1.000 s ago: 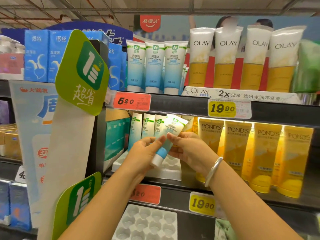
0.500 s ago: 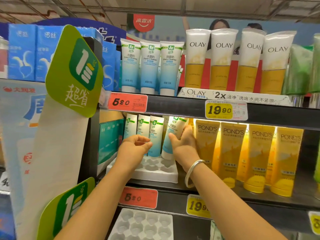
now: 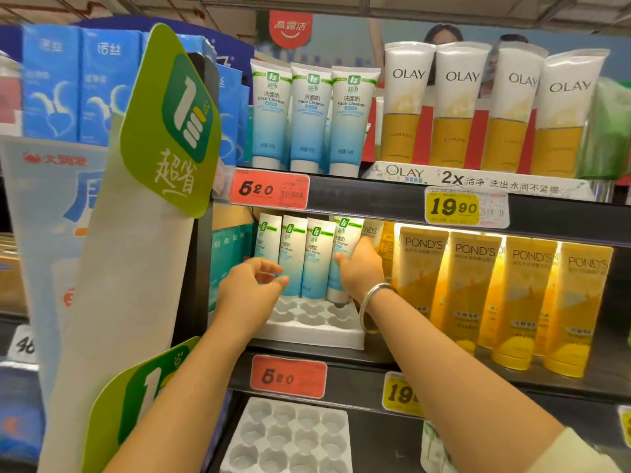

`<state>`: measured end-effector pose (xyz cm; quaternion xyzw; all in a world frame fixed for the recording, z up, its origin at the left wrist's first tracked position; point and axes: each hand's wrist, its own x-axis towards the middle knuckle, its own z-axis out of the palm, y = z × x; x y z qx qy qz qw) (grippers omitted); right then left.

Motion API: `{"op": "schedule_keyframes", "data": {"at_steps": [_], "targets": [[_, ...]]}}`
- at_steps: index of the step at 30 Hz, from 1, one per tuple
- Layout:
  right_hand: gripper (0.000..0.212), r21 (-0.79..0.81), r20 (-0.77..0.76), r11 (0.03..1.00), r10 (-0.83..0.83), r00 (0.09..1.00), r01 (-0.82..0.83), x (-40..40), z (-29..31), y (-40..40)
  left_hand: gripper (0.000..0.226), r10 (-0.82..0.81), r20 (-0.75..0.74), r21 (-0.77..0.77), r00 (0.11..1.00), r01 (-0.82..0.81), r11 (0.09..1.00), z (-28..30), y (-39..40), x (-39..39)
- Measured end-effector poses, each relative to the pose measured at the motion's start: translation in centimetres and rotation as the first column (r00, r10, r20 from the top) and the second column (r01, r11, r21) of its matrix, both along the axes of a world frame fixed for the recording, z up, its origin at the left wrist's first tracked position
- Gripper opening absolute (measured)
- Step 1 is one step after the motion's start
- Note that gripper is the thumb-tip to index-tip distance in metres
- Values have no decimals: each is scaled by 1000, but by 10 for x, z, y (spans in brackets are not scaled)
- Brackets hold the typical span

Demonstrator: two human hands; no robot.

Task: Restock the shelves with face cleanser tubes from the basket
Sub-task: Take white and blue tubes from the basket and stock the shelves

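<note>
- White-and-blue, the soft plastic face cleanser tube (image 3: pixel 343 257) that a second ago was held out in front of the shelf, tilted between both hands, now stands nearly upright at the right end of the row on the middle shelf, its white cap down at the back of the moulded tray (image 3: pixel 317 331).
- The right hand (image 3: pixel 362 269) grips this tube, thumb across the front and fingers wrapped behind, a smooth metal bangle (image 3: pixel 374 302) on the wrist; the cap's exact seat in a tray cup is hidden by the hand.
- The left hand (image 3: pixel 251 286) has let go of the tube and hovers with loosely curled fingers just in front of the three matching tubes (image 3: pixel 297 257), holding nothing; whether a fingertip touches one cannot be told.
- This suggests the placement is nearly done: the tube likely needs only seating and release before the next one is fetched. The basket is out of view.
- The tray is thin white formed plastic with rounded cups, its front rows bare; a second such tray (image 3: pixel 290 438) lies on the shelf below.
- The tubes are flat-crimped at the top, glossy and squeezable, so they probably lean unless capped into a cup.
- Stiffer yellow Pond's tubes (image 3: pixel 474 288) stand just beside on the right, and a red price tag (image 3: pixel 288 377) fronts the dark metal shelf edge (image 3: pixel 355 363).
</note>
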<state>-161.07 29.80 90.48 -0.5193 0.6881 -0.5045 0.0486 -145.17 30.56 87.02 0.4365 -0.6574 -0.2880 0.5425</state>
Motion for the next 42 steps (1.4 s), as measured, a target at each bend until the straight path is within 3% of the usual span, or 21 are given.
{"op": "schedule_keyframes", "data": {"at_steps": [13, 21, 25, 28, 31, 34, 39, 42], "targets": [[32, 26, 44, 999, -29, 999, 27, 2, -11, 7, 9, 43, 114, -123, 992, -29, 992, -9, 12, 9], [32, 102, 39, 989, -109, 993, 104, 8, -14, 20, 10, -50, 116, -128, 992, 65, 990, -9, 17, 5], [33, -31, 38, 995, -93, 995, 94, 19, -18, 56, 9, -154, 56, -109, 986, 159, 981, -13, 35, 2], [20, -190, 32, 980, -60, 998, 65, 28, -25, 97, 4, -235, -29, -47, 971, 234, 971, -18, 60, 1], [10, -199, 184, 980, 54, 981, -16, 28, -40, 147, 8, -324, -106, 33, 940, 329, 944, -29, 93, -3], [12, -169, 305, 985, 94, 948, -43, 20, -68, 206, 15, -423, -165, 83, 891, 440, 894, -49, 130, -15], [14, -41, 513, 997, -29, 858, 58, -18, -151, 321, 17, -529, -163, 256, 833, 554, 792, -115, 205, -52], [13, 79, 601, 981, -191, 776, 180, -44, -207, 408, 17, -613, -134, 399, 778, 609, 686, -166, 264, -80]]}}
